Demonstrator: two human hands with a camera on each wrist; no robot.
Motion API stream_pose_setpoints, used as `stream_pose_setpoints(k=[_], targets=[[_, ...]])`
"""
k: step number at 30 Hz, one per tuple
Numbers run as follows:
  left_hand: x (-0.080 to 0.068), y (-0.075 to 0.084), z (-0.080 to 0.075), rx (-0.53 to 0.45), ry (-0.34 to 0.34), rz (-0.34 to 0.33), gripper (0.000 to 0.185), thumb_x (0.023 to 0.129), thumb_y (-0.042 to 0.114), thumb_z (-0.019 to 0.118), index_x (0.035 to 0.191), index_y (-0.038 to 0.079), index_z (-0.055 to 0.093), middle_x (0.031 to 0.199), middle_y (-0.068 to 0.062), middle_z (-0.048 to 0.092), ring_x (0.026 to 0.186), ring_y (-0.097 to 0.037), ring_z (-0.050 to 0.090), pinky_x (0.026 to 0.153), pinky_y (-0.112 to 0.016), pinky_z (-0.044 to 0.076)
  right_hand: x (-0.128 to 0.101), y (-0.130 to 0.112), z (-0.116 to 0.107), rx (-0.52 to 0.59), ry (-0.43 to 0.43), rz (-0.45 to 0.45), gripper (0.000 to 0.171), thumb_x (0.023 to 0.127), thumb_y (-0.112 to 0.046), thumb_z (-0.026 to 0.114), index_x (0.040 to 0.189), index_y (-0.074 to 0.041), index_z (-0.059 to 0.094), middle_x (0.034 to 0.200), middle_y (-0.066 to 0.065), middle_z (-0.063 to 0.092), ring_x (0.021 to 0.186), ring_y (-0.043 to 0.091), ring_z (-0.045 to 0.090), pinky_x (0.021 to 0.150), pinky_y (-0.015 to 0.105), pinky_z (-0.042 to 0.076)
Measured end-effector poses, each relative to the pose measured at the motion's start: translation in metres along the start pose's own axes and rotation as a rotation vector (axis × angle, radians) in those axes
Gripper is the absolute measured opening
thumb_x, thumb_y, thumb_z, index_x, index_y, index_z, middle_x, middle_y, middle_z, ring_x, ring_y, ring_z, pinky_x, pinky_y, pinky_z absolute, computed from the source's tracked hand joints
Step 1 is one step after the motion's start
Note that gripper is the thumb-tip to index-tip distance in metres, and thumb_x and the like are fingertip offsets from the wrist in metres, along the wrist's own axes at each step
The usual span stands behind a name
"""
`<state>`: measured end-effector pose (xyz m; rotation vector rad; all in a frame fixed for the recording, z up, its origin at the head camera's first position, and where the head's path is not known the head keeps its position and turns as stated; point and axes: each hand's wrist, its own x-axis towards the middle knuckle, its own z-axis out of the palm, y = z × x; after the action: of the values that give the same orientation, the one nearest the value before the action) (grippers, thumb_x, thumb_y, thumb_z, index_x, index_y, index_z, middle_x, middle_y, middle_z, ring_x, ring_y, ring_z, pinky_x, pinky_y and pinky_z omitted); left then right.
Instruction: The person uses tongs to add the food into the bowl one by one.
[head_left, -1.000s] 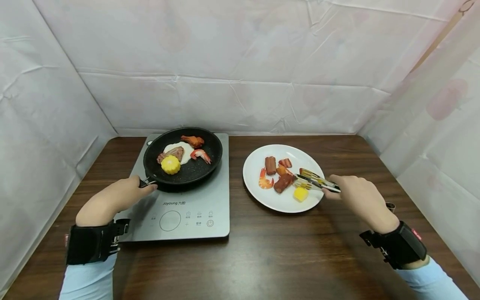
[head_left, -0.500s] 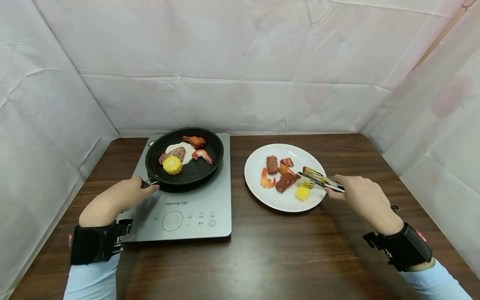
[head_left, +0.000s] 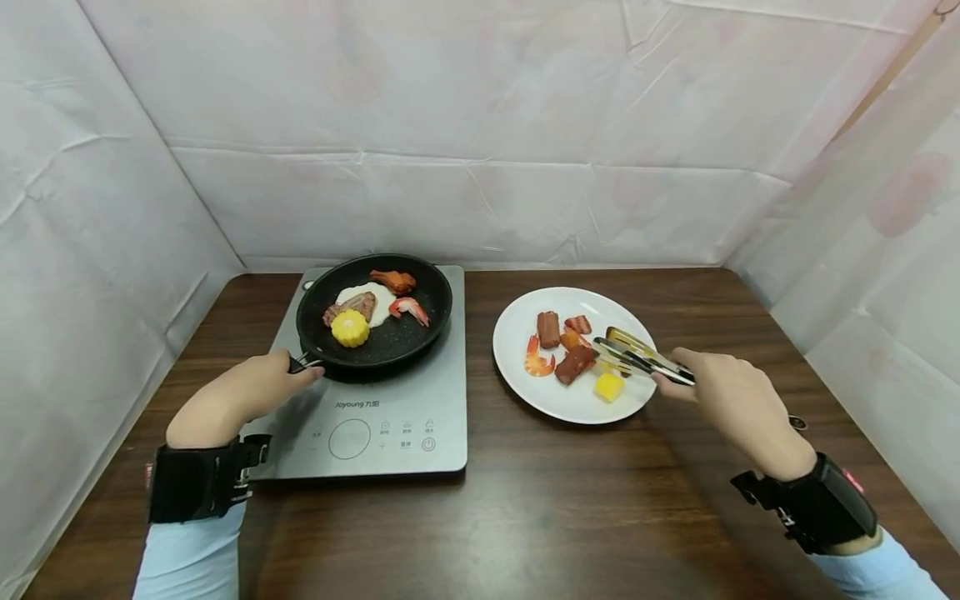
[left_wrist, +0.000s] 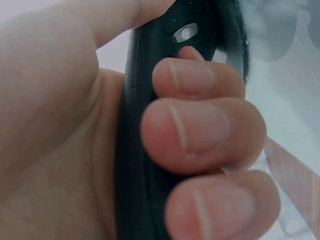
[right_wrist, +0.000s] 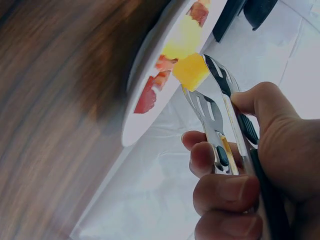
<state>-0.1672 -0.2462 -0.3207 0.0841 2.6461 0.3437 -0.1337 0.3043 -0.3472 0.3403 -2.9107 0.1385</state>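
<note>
Gripping hand, left: left hand [head_left: 247, 390] has its fingers [left_wrist: 200, 132] curled tight round the black handle [left_wrist: 137, 150] of the round black frying pan [head_left: 374, 311], which sits on the grey induction cooktop [head_left: 375, 392].
Right hand: right hand [head_left: 723, 392] clamps the steel kitchen tongs with yellow-tipped blades [head_left: 637, 354] — blades a little apart, tips over the white round plate [head_left: 573, 354], just beside the yellow cube of food [head_left: 608, 387] and the dark red-brown meat piece [head_left: 574, 364].
Risk, tongs: the cube looks slick and small; a shallow or off-centre pinch could flick it off the plate onto the dark wooden table [head_left: 540, 508].
Risk, plate: the tong tips pushing sideways could shove the orange shrimp [head_left: 537, 360] and the neighbouring pieces — they lie close together.
Risk, pan: a tug on the handle could slide the pan toward the cooktop's near-left edge and shift the yellow corn piece [head_left: 350, 327] and the white fried egg [head_left: 372, 302].
Edges: the plate's near rim is close under the right hand; the white sheet walls [head_left: 480, 125] close in the back and both sides.
Open room: bare wood between cooktop and plate, and the wide strip along the near edge.
</note>
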Motion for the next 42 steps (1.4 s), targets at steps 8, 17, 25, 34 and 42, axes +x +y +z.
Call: stream_pose_setpoints(k=[8, 17, 25, 34, 42], targets=[[0.001, 0.000, -0.001, 0.004, -0.002, -0.010, 0.076, 0.108, 0.046, 0.037, 0.131, -0.027, 0.042, 0.121, -0.042, 0.059, 0.098, -0.040, 0.066, 0.083, -0.054, 0.055, 0.013, -0.018, -0.006, 0.049, -0.043, 0.010, 0.030, 0.096, -0.044, 0.067, 0.093, -0.015, 0.064, 0.062, -0.003, 0.051, 0.053, 0.016, 0.042, 0.045, 0.031, 0.030], [0.001, 0.001, -0.001, -0.006, 0.003, -0.005, 0.074, 0.108, 0.044, 0.037, 0.130, -0.026, 0.042, 0.122, -0.042, 0.058, 0.096, -0.039, 0.065, 0.081, -0.052, 0.055, 0.034, -0.045, -0.015, 0.079, -0.109, 0.035, 0.030, 0.096, -0.045, 0.065, 0.095, -0.015, 0.064, 0.061, 0.000, 0.048, 0.055, 0.018, 0.044, 0.047, 0.031, 0.031], [-0.001, 0.001, -0.001, -0.010, 0.007, -0.006, 0.074, 0.108, 0.045, 0.037, 0.130, -0.026, 0.043, 0.124, -0.043, 0.058, 0.101, -0.042, 0.066, 0.083, -0.054, 0.055, 0.055, -0.067, -0.015, 0.077, -0.060, -0.037, 0.030, 0.097, -0.043, 0.065, 0.090, -0.013, 0.063, 0.057, -0.001, 0.047, 0.052, 0.017, 0.044, 0.045, 0.030, 0.030], [0.000, 0.000, -0.001, -0.013, 0.006, -0.014, 0.074, 0.108, 0.045, 0.038, 0.130, -0.025, 0.043, 0.123, -0.041, 0.059, 0.098, -0.039, 0.066, 0.083, -0.053, 0.055, 0.084, -0.090, -0.012, 0.125, -0.043, -0.048, 0.032, 0.096, -0.044, 0.065, 0.083, -0.016, 0.057, 0.060, -0.001, 0.041, 0.055, 0.019, 0.042, 0.045, 0.031, 0.029], [-0.002, 0.002, 0.000, -0.017, 0.013, -0.016, 0.074, 0.108, 0.046, 0.039, 0.131, -0.024, 0.045, 0.123, -0.040, 0.060, 0.099, -0.039, 0.065, 0.083, -0.053, 0.055, 0.112, -0.116, -0.008, 0.141, -0.007, -0.109, 0.032, 0.097, -0.046, 0.063, 0.096, -0.015, 0.065, 0.063, 0.001, 0.055, 0.057, 0.019, 0.049, 0.048, 0.030, 0.033]])
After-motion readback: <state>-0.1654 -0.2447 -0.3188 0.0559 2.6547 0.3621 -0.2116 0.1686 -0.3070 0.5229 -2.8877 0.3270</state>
